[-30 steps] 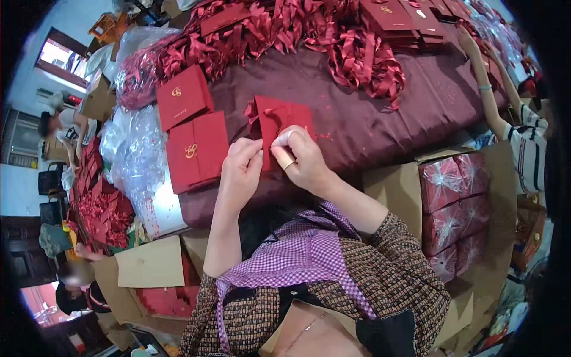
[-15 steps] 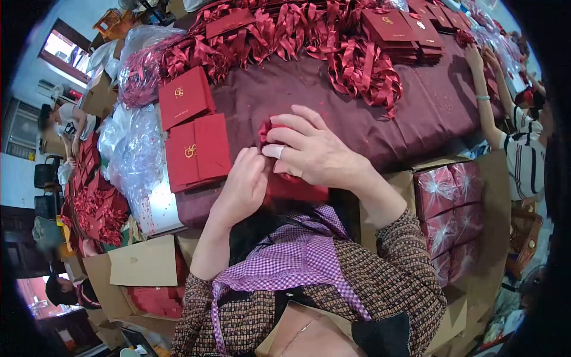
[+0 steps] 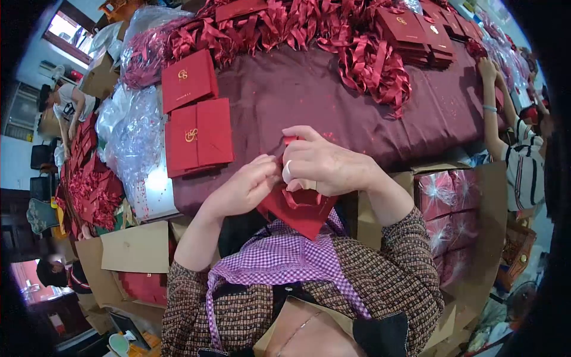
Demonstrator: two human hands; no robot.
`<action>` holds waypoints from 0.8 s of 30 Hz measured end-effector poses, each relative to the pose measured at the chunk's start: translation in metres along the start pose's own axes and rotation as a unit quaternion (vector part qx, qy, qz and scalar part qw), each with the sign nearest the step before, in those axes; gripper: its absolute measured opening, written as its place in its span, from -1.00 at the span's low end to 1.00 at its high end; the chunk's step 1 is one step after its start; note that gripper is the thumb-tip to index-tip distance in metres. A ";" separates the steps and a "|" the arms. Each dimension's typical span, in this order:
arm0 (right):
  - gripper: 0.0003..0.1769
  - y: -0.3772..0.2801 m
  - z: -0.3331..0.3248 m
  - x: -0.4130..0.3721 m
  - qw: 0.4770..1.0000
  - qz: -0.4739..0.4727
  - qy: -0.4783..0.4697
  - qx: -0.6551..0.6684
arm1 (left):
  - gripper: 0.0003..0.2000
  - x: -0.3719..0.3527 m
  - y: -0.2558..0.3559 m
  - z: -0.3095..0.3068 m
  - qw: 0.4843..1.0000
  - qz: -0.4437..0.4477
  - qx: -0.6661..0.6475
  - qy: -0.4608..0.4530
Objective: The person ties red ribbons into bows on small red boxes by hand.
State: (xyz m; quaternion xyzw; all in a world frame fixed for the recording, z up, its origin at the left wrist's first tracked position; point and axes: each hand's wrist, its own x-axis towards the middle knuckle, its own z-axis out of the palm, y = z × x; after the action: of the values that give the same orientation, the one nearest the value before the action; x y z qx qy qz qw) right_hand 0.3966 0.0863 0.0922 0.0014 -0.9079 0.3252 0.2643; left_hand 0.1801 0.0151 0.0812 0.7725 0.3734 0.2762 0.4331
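Both hands are close together over the near edge of the dark red cloth. My left hand [image 3: 251, 185] has its fingers curled and pinched at a red ribbon's edge. My right hand [image 3: 327, 168], with a ring on one finger, is closed around the red ribbon [image 3: 291, 141] just beside it. Below the fingers hangs a red card bag [image 3: 309, 220], tilted with one corner pointing down toward the checked apron. Its top is partly hidden by my hands.
Red bags lie stacked on the cloth [image 3: 273, 89] at the left [image 3: 199, 134] and back right [image 3: 410, 30]. Ribbons [image 3: 375, 68] heap along the back. Open cartons flank me, the right one with wrapped red packs [image 3: 437, 187]. Other people work at both sides.
The red bag has come up and tilted, showing more below my hands. My left hand has turned and shifted slightly right and down. The view has moved a little.
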 end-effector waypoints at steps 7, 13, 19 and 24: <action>-0.87 0.000 -0.003 0.001 1.000 0.009 0.007 -0.012 | -0.90 0.006 0.000 -0.006 0.999 0.035 0.015 0.001; -0.82 -0.001 -0.004 -0.003 0.999 0.018 0.003 0.028 | -0.83 0.001 -0.014 -0.021 0.996 -0.052 -0.059 0.044; -0.70 -0.003 -0.016 -0.007 0.998 0.019 0.028 0.057 | -0.84 -0.010 -0.013 -0.046 0.968 -0.092 -0.139 0.188; -0.70 0.012 -0.016 -0.011 0.984 0.111 0.111 0.078 | -0.86 -0.007 -0.027 -0.039 0.942 -0.139 -0.145 0.268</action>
State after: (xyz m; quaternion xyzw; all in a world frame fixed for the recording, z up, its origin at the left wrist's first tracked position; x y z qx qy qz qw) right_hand 0.4121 0.1037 0.0903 -0.1150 -0.8391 0.4208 0.3250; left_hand 0.1381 0.0370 0.0757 0.5394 0.5350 0.4611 0.4585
